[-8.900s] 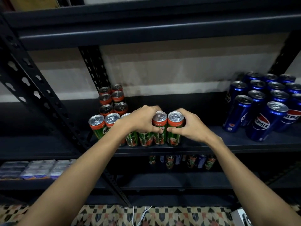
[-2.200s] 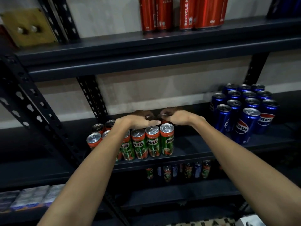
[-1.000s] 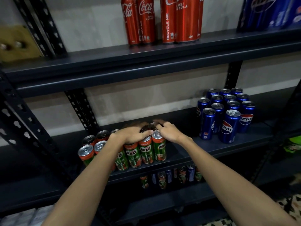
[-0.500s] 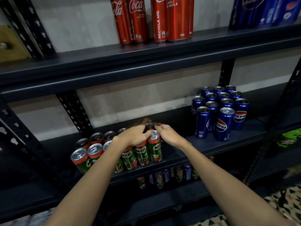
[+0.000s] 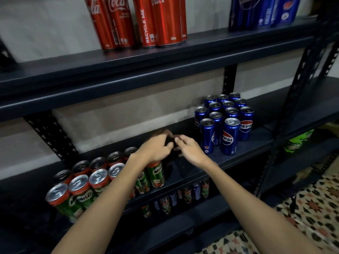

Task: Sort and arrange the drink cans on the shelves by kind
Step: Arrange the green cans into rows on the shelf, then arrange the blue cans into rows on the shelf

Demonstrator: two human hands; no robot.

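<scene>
Both hands meet above the right end of the green-and-orange Milo cans (image 5: 102, 180), which stand grouped in rows on the left part of the dark metal middle shelf (image 5: 244, 158). The left hand (image 5: 156, 149) is over the rightmost Milo can (image 5: 156, 173), fingers curled downward; motion blur and the hand itself hide the can tops beneath, so whether it grasps anything cannot be told. The right hand (image 5: 189, 149) lies just beside it, fingertips bent inward and close to the left hand's fingers; nothing is visibly held, and its state cannot be told for certain either.

The blue Pepsi cans (image 5: 225, 121) stand upright in a tight block on the right part of the same shelf, well apart from the Milo group, with bare shelf between.

On the upper shelf (image 5: 165, 57), tall red Coca-Cola cans (image 5: 139, 22) stand left of centre, and blue Pepsi packaging (image 5: 266, 11) stands to the right.

On the lower shelf (image 5: 183, 222), a short row of small mixed cans (image 5: 176, 200) sits in shadow; labels there are too dim to read. A patterned tile floor (image 5: 302, 208) shows at lower right.
</scene>
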